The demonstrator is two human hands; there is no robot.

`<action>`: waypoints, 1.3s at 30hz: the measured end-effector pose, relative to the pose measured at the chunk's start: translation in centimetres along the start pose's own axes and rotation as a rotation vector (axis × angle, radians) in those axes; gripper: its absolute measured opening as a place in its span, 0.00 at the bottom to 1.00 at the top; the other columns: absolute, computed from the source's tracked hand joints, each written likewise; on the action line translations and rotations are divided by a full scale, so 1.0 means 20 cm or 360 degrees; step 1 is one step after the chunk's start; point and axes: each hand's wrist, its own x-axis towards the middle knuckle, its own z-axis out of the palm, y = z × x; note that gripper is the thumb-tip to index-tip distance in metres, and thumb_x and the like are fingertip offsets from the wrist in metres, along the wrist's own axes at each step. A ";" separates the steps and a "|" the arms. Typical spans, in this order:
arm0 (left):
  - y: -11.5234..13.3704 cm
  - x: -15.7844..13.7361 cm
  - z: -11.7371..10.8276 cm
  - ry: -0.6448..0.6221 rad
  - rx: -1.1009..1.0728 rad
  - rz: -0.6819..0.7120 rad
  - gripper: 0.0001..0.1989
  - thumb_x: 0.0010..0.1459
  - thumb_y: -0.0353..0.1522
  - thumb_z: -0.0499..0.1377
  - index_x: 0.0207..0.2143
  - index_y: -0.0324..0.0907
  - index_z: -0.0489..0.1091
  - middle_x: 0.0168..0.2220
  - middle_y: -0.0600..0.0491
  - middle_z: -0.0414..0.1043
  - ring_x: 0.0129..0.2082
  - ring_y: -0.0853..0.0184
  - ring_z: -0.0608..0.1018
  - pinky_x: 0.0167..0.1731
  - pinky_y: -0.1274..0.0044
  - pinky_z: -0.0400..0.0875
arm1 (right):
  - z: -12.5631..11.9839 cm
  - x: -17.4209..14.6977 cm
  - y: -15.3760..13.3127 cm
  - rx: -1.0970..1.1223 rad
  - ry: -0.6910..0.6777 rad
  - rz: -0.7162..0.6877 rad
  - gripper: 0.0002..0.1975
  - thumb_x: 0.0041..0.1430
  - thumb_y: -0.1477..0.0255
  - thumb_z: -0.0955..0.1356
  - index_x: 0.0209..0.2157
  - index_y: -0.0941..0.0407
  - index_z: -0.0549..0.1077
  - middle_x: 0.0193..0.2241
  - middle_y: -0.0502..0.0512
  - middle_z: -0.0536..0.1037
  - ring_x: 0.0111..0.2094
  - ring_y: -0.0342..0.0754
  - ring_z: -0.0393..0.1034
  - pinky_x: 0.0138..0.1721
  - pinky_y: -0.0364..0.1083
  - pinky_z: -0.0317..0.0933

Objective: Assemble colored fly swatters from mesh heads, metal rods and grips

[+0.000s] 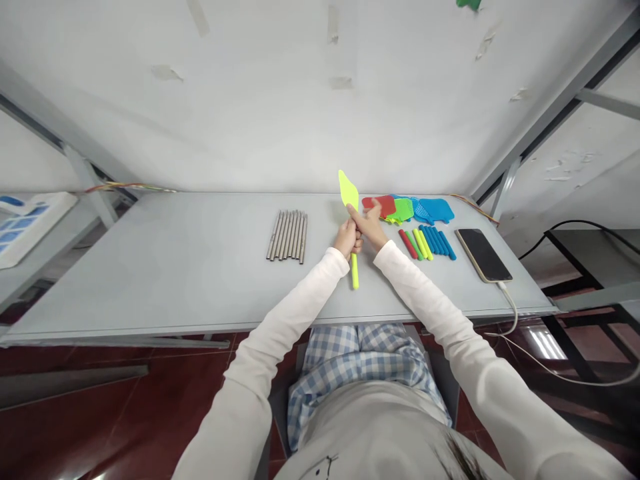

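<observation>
My left hand [346, 239] is closed around the middle of a yellow fly swatter, and its yellow handle [355, 275] sticks out below the fist. Above my hands rises the thin yellow swatter head [349, 190], seen partly edge-on. My right hand [371, 225] grips near the base of the head, its thumb crossing over the left hand. The joint between handle and head is hidden by my fingers. Right of my hands lie flat swatter heads in red [381, 205], green [403, 211] and blue [436, 210], partly overlapping.
Several metal rods [287, 237] lie side by side left of my hands. At the right is a row of red, green, yellow and blue handles [436, 241], then a phone [483, 255] on a white cable. The grey table [150, 267] meets a white wall behind.
</observation>
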 end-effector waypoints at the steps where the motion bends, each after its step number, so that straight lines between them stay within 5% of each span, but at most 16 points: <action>1: 0.00 0.00 0.00 0.0000 -0.0006 0.0000 0.16 0.64 0.40 0.49 0.26 0.44 0.50 0.14 0.67 0.42 0.08 0.81 0.47 0.10 0.87 0.38 | -0.01 0.00 -0.01 -0.0123 0.0107 -0.0164 0.36 0.42 0.46 0.71 0.45 0.57 0.68 0.45 0.63 0.70 0.55 0.56 0.59 0.57 0.57 0.54; 4: 0.00 0.00 0.00 0.0013 0.0004 0.0019 0.16 0.64 0.40 0.49 0.26 0.44 0.51 0.14 0.66 0.43 0.09 0.81 0.47 0.10 0.86 0.38 | -0.03 0.03 -0.03 -0.0298 0.0039 -0.0416 0.31 0.43 0.49 0.72 0.43 0.55 0.69 0.44 0.61 0.72 0.52 0.55 0.62 0.59 0.57 0.50; 7: 0.02 0.00 0.00 0.0011 0.0019 0.0021 0.15 0.65 0.41 0.48 0.27 0.44 0.52 0.14 0.66 0.42 0.09 0.81 0.48 0.11 0.87 0.38 | -0.01 0.05 -0.02 -0.0088 -0.0089 -0.0334 0.19 0.51 0.53 0.68 0.34 0.54 0.70 0.35 0.57 0.75 0.42 0.51 0.68 0.50 0.52 0.59; 13: 0.02 0.01 0.00 0.0030 0.0028 -0.0116 0.16 0.66 0.38 0.46 0.25 0.44 0.49 0.14 0.67 0.42 0.08 0.81 0.47 0.11 0.86 0.37 | 0.01 0.07 0.02 0.0778 -0.0639 0.0673 0.11 0.59 0.63 0.62 0.27 0.54 0.66 0.19 0.49 0.68 0.26 0.47 0.66 0.32 0.46 0.64; 17: -0.01 0.01 0.01 0.0016 0.0047 -0.0123 0.16 0.66 0.38 0.46 0.25 0.44 0.49 0.14 0.66 0.41 0.08 0.81 0.47 0.11 0.86 0.37 | -0.01 0.06 0.00 0.0756 -0.0709 0.0896 0.14 0.61 0.60 0.60 0.27 0.54 0.64 0.15 0.48 0.62 0.21 0.46 0.62 0.25 0.46 0.61; 20: -0.01 0.01 0.00 -0.0001 0.0078 0.0019 0.14 0.65 0.39 0.47 0.28 0.44 0.53 0.14 0.66 0.43 0.08 0.80 0.48 0.11 0.86 0.38 | 0.00 0.01 -0.02 0.0496 -0.0376 0.0690 0.20 0.56 0.50 0.63 0.34 0.54 0.66 0.19 0.49 0.65 0.23 0.47 0.64 0.26 0.47 0.62; 24: -0.02 0.00 0.00 0.0021 0.0145 0.0069 0.14 0.65 0.41 0.47 0.29 0.44 0.55 0.15 0.66 0.44 0.08 0.80 0.48 0.11 0.85 0.39 | 0.00 -0.02 -0.05 0.0071 0.0113 0.0047 0.30 0.47 0.50 0.70 0.45 0.55 0.64 0.36 0.56 0.72 0.40 0.49 0.69 0.42 0.48 0.64; 28: -0.02 -0.01 0.01 0.0014 0.0202 0.0074 0.13 0.64 0.41 0.49 0.30 0.44 0.57 0.15 0.66 0.45 0.09 0.81 0.49 0.11 0.85 0.39 | -0.03 0.00 -0.06 -0.0161 0.0085 -0.0323 0.19 0.52 0.53 0.68 0.34 0.55 0.68 0.36 0.57 0.74 0.41 0.49 0.68 0.47 0.49 0.61; 30: -0.01 -0.02 0.02 0.0012 0.0189 0.0066 0.12 0.64 0.41 0.49 0.31 0.44 0.58 0.15 0.66 0.44 0.09 0.81 0.49 0.11 0.86 0.39 | -0.03 0.02 -0.06 0.0054 -0.0047 -0.0166 0.16 0.57 0.55 0.65 0.31 0.55 0.67 0.32 0.55 0.75 0.37 0.48 0.68 0.43 0.47 0.62; 35: -0.02 -0.04 0.03 -0.0018 0.0123 -0.0038 0.13 0.65 0.40 0.47 0.29 0.44 0.55 0.14 0.67 0.43 0.08 0.81 0.49 0.11 0.87 0.38 | -0.02 0.03 -0.04 0.0775 -0.0518 0.0649 0.13 0.62 0.61 0.62 0.29 0.55 0.64 0.25 0.52 0.73 0.28 0.44 0.67 0.30 0.43 0.62; 39: -0.03 -0.03 0.04 -0.0022 0.0109 -0.0042 0.13 0.65 0.40 0.48 0.29 0.44 0.56 0.14 0.66 0.43 0.08 0.81 0.48 0.12 0.86 0.36 | -0.01 -0.01 -0.05 0.0635 -0.0326 0.0551 0.21 0.59 0.49 0.61 0.34 0.55 0.65 0.27 0.53 0.73 0.29 0.45 0.69 0.30 0.43 0.63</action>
